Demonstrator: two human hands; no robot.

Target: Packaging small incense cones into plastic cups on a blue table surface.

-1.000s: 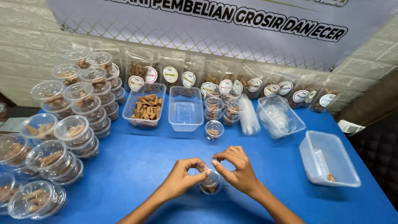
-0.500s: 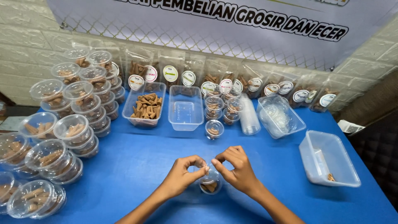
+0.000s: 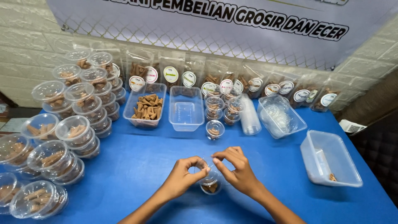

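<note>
A blue bench carries everything, with a white banner hung on the wall behind it. At the left stand stacks of lidded round tubs holding brown cones, and along the back leans a row of labelled pouches. Mid-bench sit an open tray of cones, an empty clear tray, a sleeve of cups and a small filled cup; another clear tray lies at the right. Nearest the camera, the left hand and right hand meet over a small cup of cones standing on the bench. Since a second ago little has shifted: both hands' fingers remain pinched at its clear lid, pressing round the rim, so the closing looks unfinished.
</note>
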